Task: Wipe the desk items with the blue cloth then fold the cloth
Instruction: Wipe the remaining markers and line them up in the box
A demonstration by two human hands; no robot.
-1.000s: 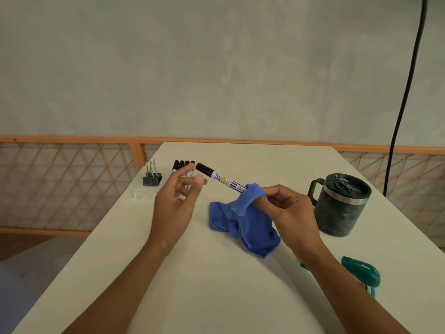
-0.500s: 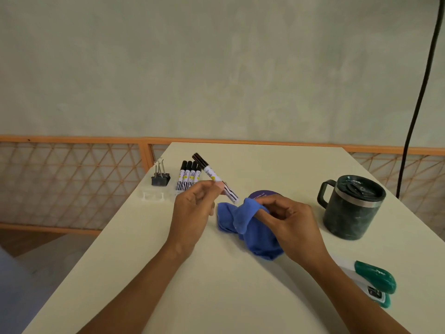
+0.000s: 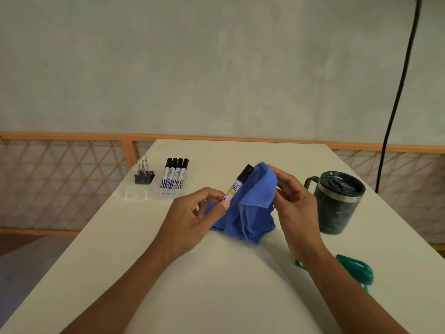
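Loosely crumpled blue cloth.

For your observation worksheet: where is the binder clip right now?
In the head view, the binder clip stands at the far left edge of the desk, just left of four markers.

Blue cloth, black-capped white marker, dark green mug, cream desk.

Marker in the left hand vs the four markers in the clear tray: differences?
Pose: the black-capped white marker in the left hand is held up and tilted, cap up; the four tray markers lie flat in the clear plastic tray. Contact: the held marker sits against the blue cloth; the tray markers touch no cloth. Shared: black caps, white printed barrels.
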